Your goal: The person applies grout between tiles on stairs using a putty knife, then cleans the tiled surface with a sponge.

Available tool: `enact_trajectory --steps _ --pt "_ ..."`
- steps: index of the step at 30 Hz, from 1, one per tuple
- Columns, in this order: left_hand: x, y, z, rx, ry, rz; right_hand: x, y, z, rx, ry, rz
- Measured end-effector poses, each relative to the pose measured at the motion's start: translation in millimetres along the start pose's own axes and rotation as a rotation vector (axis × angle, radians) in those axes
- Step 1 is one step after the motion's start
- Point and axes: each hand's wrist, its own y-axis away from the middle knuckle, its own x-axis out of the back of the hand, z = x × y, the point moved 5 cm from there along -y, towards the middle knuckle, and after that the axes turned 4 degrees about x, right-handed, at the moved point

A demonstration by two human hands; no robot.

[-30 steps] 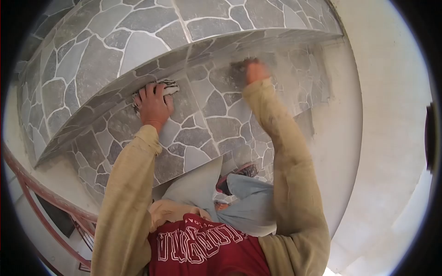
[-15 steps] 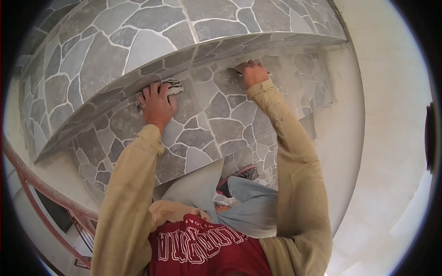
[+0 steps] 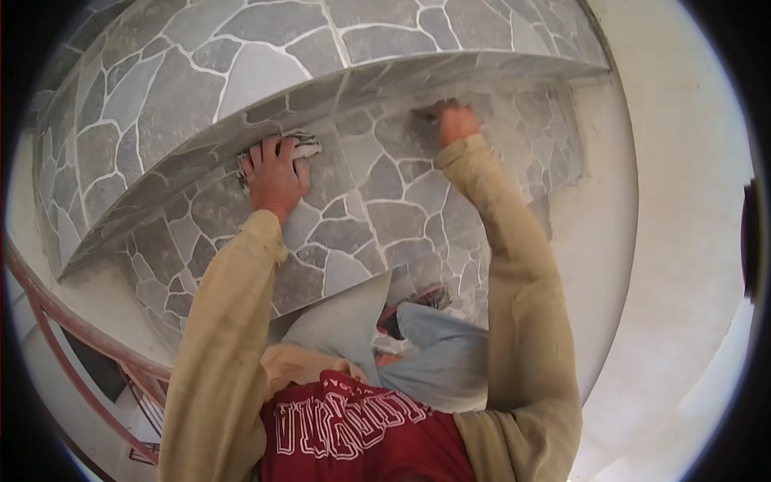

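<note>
My left hand (image 3: pixel 275 178) presses down on a crumpled black-and-white rag (image 3: pixel 305 145), its fingers curled over the cloth. The rag lies on the stone-patterned step tread (image 3: pixel 337 181), close to the foot of the riser (image 3: pixel 277 112). Farther right, my right hand (image 3: pixel 460 124) is closed around a thin, dark, flat scraper (image 3: pixel 426 115), held low against the same tread near the riser. Motion smears this hand and the tool, so the scraper's exact shape cannot be made out.
Above the riser is a higher curved step (image 3: pixel 265 76) with pale joints between grey stones. A plain pale wall (image 3: pixel 675 201) curves along the right. On the left runs a reddish metal railing (image 3: pixel 88 333). My shoe (image 3: pixel 418 309) rests on a lower patterned step.
My right hand has shifted slightly right and turned, taking the scraper with it. My left hand stays on the rag in nearly the same spot.
</note>
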Motion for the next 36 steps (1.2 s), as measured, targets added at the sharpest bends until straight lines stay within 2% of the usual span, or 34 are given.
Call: enact_trajectory --steps 1,4,5,7,8,10,11,13,14,16,17,19,20,22,23,25,26,28,29,31,32,33,35,36 --pt "1 3 1 -0.015 0.008 0.014 -1 9 6 -0.123 -0.046 -0.071" --pt "0 1 -1 -0.005 0.001 -0.029 -28 -8 36 -0.078 -0.024 -0.07" --pt "0 1 -1 -0.003 0.004 -0.027 -25 -4 26 -0.076 -0.02 -0.069" --pt "-1 2 0 0.003 -0.004 -0.016 -25 8 -2 0.037 0.14 0.061" --pt "-1 7 0 -0.008 -0.004 -0.033 -27 15 5 0.025 0.134 0.046" --pt "-1 3 -2 -0.011 0.022 -0.02 -11 1 31 -0.14 -0.062 0.087" --pt "1 1 -3 -0.016 0.019 -0.014 -10 6 23 -0.143 -0.065 0.094" --pt "-1 2 -1 0.006 0.003 -0.039 -6 21 -8 0.14 0.028 0.101" --pt "-3 1 -1 0.01 0.005 -0.036 -17 12 5 0.144 0.031 0.103" --pt "-2 3 -1 -0.014 0.012 -0.002 -33 3 43 -0.236 -0.056 0.057" --pt "-1 3 -2 -0.016 0.01 0.002 -38 4 41 -0.236 -0.059 0.061" --pt "-1 2 -2 -0.002 0.02 -0.045 -46 8 23 -0.03 0.025 -0.044" --pt "-1 2 -1 0.0 0.022 -0.042 -37 14 11 -0.028 0.029 -0.042" --pt "1 2 0 -0.021 0.014 -0.007 -17 23 -18 0.12 -0.039 0.078" --pt "2 7 0 -0.031 0.011 -0.018 -15 26 -15 0.109 -0.047 0.07" --pt "3 2 1 -0.009 0.013 -0.022 -2 10 10 -0.112 -0.09 0.124" --pt "4 -1 0 -0.009 0.01 -0.013 -1 10 0 -0.111 -0.091 0.134" --pt "4 0 3 -0.011 0.021 -0.002 -10 19 -45 0.309 0.026 0.069" --pt "2 -2 3 -0.005 0.022 0.0 -9 15 -44 0.314 0.029 0.069" --pt "2 3 1 -0.026 0.026 0.03 -14 9 -34 0.116 0.034 0.075" --pt "1 5 2 -0.025 0.024 0.032 -19 -3 -10 -0.062 -0.081 0.125" --pt "1 6 1 -0.023 0.008 0.014 -31 -5 -7 -0.061 -0.086 0.13" --pt "5 -1 0 -0.021 -0.009 0.009 -17 -1 -29 0.149 0.021 0.068" --pt "5 0 1 -0.01 -0.004 -0.009 -8 11 -51 0.376 -0.002 0.142"
